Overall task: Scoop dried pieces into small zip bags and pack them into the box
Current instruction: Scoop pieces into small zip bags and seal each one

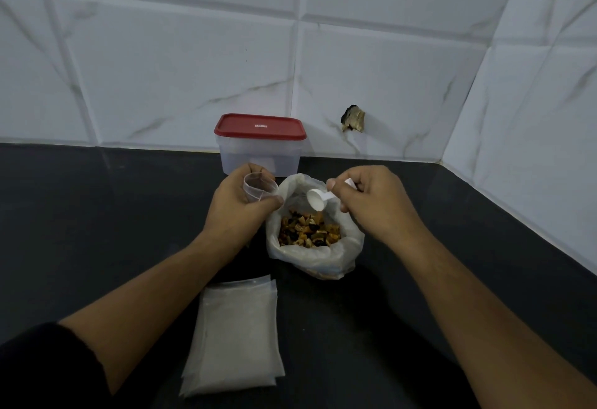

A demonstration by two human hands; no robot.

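Dried pieces [308,231] partly hide in sack [323,261]; left hand [237,205] grips zip bag [260,186], right hand [371,203] scoop [316,199].

Nothing legible anywhere; only a small white rectangular mark near the middle of the red lid [245,128] on the clear box [258,157] at the far side by the wall, too small and blurred to read
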